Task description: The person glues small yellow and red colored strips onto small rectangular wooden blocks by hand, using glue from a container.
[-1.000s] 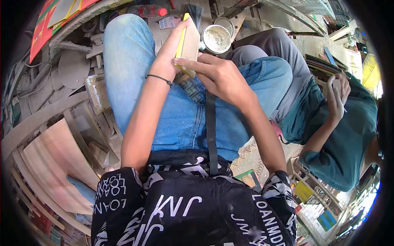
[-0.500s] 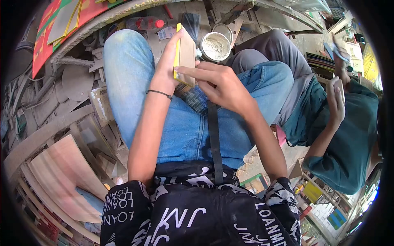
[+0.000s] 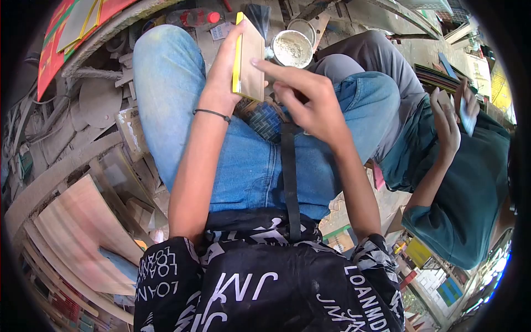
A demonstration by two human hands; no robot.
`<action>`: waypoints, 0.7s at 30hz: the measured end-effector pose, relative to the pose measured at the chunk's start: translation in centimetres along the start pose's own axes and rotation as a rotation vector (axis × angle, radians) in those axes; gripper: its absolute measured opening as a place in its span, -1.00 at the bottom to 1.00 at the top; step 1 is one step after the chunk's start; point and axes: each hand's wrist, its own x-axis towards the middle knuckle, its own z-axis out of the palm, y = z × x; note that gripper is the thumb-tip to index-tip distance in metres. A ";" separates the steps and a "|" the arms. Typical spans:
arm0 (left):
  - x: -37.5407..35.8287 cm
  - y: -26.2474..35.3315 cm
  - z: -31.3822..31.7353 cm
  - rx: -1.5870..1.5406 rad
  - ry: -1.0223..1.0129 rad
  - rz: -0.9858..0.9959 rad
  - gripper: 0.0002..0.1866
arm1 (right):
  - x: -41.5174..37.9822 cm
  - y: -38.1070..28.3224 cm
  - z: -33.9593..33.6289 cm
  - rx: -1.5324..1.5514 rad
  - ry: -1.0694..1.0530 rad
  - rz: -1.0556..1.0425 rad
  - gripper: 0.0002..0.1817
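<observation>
A small tan board with a yellow edge [image 3: 251, 61] stands tilted above my lap. Wrapped round its left side is my left hand [image 3: 223, 69], a thin dark band on the wrist. My right hand [image 3: 312, 97] is at the right of the board; its index finger points out, its tip at the board's face, and the other fingers are curled. Whether the fingertip touches the wood or holds anything cannot be made out. Just behind the board is a round tub of pale paste [image 3: 292, 48].
A co-worker in a green shirt [image 3: 459, 182] sits at the right, a flat piece in the hands. A red-capped bottle [image 3: 193, 17] lies beyond my left knee. Wooden boards [image 3: 83, 221] and frames lie at the left, a red sheet at the upper left.
My right index finger has moved from the board's yellow lower edge up onto or near its tan face. The co-worker's second hand has come down to the held piece.
</observation>
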 end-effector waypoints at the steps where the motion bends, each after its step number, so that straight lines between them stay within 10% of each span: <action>1: 0.1 -0.1 -0.1 0.000 0.004 -0.003 -0.45 | -0.1 0.0 -0.1 0.046 0.039 0.076 -0.47; 7: -1.0 0.4 0.0 0.054 0.029 -0.016 -0.35 | -2.0 -1.3 1.7 0.106 -0.046 0.306 -0.48; 21: -0.5 0.2 -0.3 0.094 0.048 -0.023 -0.26 | -2.7 -0.6 4.0 -0.097 0.027 0.039 -0.37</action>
